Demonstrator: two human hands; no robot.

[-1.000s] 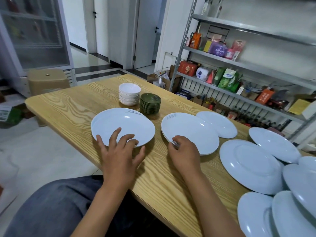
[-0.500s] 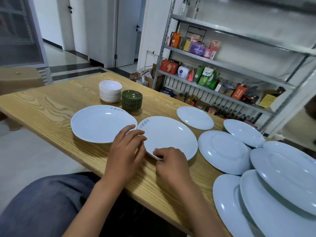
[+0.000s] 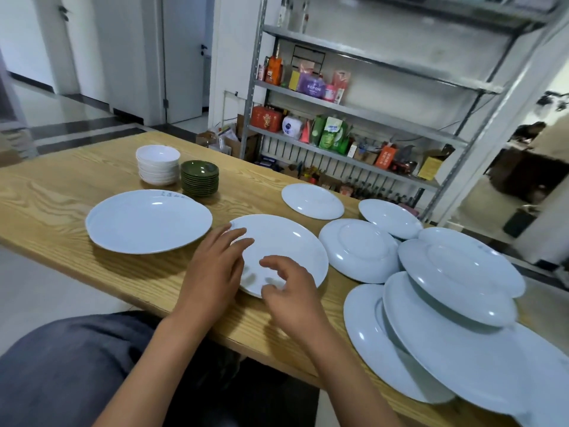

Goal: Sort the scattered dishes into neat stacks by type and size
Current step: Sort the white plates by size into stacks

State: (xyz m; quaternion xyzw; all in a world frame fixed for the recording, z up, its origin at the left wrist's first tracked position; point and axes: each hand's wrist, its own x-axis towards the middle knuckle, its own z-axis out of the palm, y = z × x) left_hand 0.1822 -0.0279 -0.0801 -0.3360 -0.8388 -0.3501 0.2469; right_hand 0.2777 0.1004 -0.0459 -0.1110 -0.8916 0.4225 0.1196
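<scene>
R hand blurred, plate rim hidden

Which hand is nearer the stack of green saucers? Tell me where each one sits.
Left. The left hand rests at the near-left rim of the middle white plate, closer to the green saucers at the far side. The right hand hovers over that plate's near edge, farther away.
</scene>
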